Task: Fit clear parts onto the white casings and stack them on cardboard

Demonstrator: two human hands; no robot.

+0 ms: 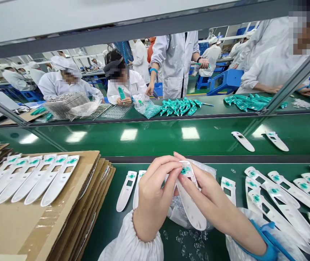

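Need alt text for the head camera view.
The left hand and right hand hold a white plastic casing above a green workbench. More casings lie beside them and on cardboard; workers in white coats stand beyond.

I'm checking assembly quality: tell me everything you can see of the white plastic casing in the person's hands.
The white plastic casing is long, smooth and tapered, with a rounded lower end. Near its upper end is a teal round part, partly hidden by fingers. The casing is tilted, gripped between the left hand and right hand, in front of a clear plastic bag.
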